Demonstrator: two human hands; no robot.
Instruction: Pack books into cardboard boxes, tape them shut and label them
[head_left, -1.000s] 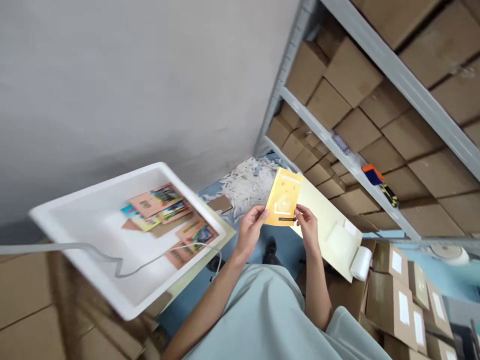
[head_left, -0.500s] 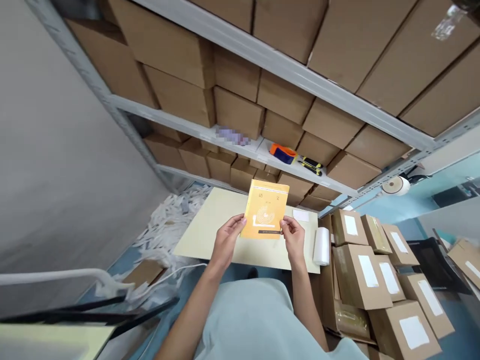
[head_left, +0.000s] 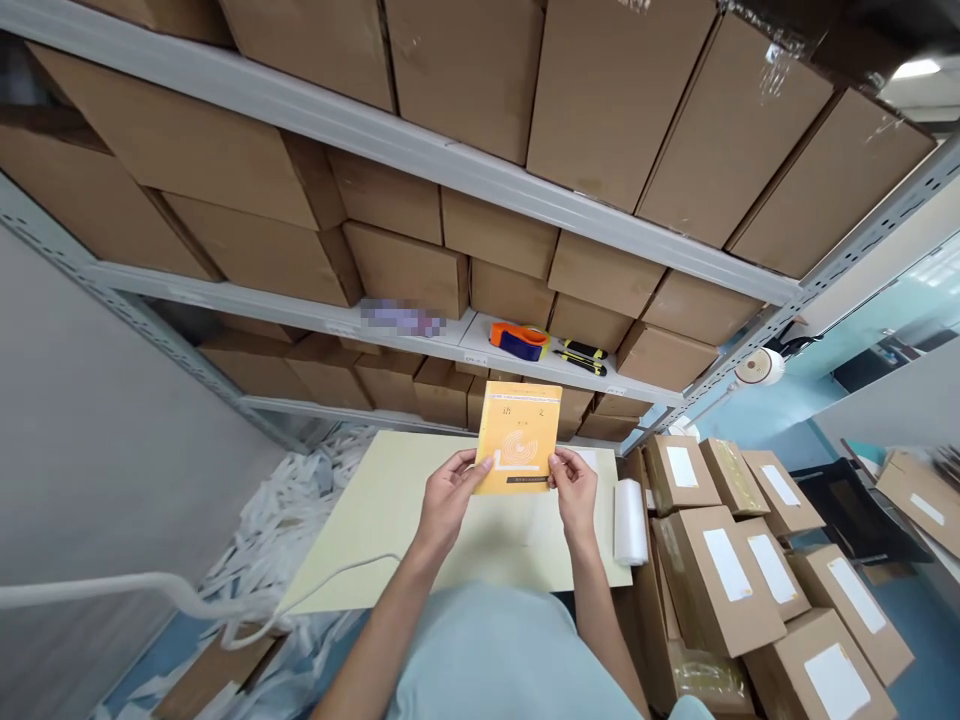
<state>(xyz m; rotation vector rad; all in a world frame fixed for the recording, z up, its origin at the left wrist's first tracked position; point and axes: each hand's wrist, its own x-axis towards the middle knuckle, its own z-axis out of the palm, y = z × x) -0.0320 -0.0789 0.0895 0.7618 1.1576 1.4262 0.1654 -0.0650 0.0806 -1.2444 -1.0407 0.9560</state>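
A yellow-orange book with a white spiral design on its cover is held up in front of me, above the pale table. My left hand pinches its lower left edge, thumb on the cover. At the lower right edge, my right hand grips it the same way. Both hands are closed on the book, whose back is hidden. Partly behind my right hand, a white paper lies on the table. A roll of clear plastic film rests at the table's right end.
Shelves of cardboard boxes rise behind the table. An orange and blue tape dispenser and yellow-black cutters lie on one shelf. Labelled cartons are stacked at right. Shredded paper covers the floor at left, near a white cable.
My view has tilted upward and shifted, so the shelves sit lower in the picture. Both hands still hold the book, which now appears slightly more upright.
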